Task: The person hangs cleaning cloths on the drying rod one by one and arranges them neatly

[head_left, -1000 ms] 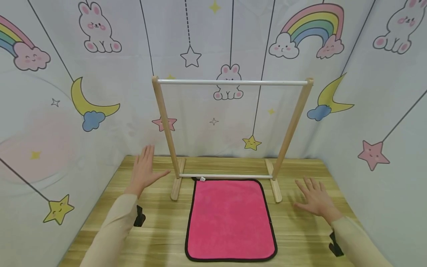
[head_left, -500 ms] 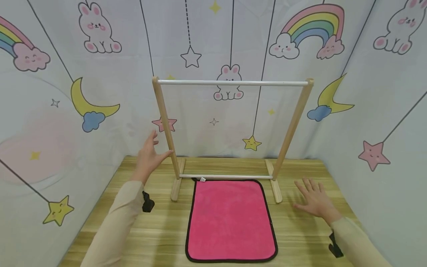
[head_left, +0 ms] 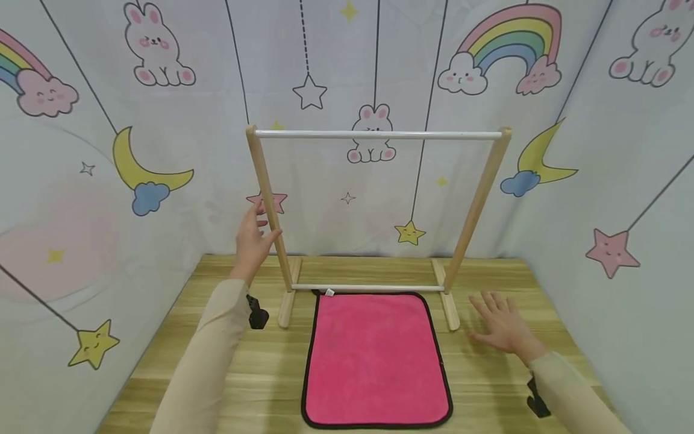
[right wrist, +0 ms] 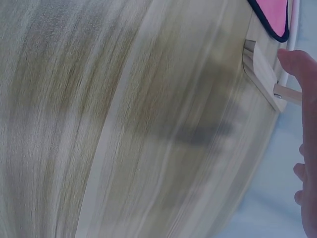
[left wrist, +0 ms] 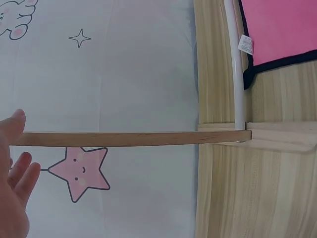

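Observation:
A wooden drying rack with a white top bar [head_left: 376,135] stands at the back of the table. A pink towel with black trim [head_left: 375,355] lies flat in front of its lower white bar [head_left: 368,287]. My left hand [head_left: 256,232] is raised at the rack's left post [head_left: 268,199], open, with the thumb in front of the post and the fingers behind it. In the left wrist view the post [left wrist: 129,139] runs between thumb and fingers of that hand [left wrist: 12,168]. My right hand [head_left: 501,328] lies open and spread on the table [head_left: 488,386], right of the rack's right foot [head_left: 449,304].
Printed fabric walls [head_left: 81,181] close in the table on the left, back and right. The right wrist view shows wood grain [right wrist: 124,124], the rack's foot [right wrist: 262,74] and a towel corner [right wrist: 275,15]. The towel's tag [left wrist: 244,44] lies by the lower bar.
My left hand has risen from near the table and moved right, up to the rack's left post. The right hand has slid slightly left. The towel and rack have not moved.

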{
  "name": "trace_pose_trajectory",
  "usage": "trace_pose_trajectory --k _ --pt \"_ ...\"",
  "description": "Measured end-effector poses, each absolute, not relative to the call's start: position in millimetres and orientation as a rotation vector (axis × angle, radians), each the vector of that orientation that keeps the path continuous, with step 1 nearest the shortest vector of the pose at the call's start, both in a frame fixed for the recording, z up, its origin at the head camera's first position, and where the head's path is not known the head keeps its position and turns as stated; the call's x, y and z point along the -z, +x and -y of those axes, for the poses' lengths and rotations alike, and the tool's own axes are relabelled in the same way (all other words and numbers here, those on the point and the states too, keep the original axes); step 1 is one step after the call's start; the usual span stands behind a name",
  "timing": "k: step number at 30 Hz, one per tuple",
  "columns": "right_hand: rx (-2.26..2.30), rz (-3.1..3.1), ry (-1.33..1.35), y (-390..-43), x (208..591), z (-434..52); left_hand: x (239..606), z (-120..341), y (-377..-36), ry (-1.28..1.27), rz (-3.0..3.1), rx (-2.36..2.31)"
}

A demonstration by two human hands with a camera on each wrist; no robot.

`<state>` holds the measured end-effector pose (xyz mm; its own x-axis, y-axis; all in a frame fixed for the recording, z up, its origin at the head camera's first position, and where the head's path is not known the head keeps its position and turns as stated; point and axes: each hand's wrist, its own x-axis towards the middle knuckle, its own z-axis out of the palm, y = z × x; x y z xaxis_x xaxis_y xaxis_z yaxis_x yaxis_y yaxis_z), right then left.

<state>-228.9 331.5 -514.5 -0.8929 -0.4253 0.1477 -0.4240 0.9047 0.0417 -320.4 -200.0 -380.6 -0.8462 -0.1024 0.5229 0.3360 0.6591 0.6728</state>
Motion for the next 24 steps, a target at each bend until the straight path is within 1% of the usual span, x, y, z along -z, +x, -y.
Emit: trace_pose_trajectory --k 7,11,19,24 --pt "0.002 2.942 0.688 -230 518 -325 377 196 -329 -0.164 2.292 1.224" --pt "-0.082 2.92 0.768 -232 521 -317 377 195 -333 -0.155 2.272 1.217" --pt "-0.213 2.864 0.936 -242 524 -284 377 195 -334 -0.144 2.257 1.19" --pt "-0.301 2.899 0.963 -250 523 -258 377 193 -335 -0.138 2.266 1.201"
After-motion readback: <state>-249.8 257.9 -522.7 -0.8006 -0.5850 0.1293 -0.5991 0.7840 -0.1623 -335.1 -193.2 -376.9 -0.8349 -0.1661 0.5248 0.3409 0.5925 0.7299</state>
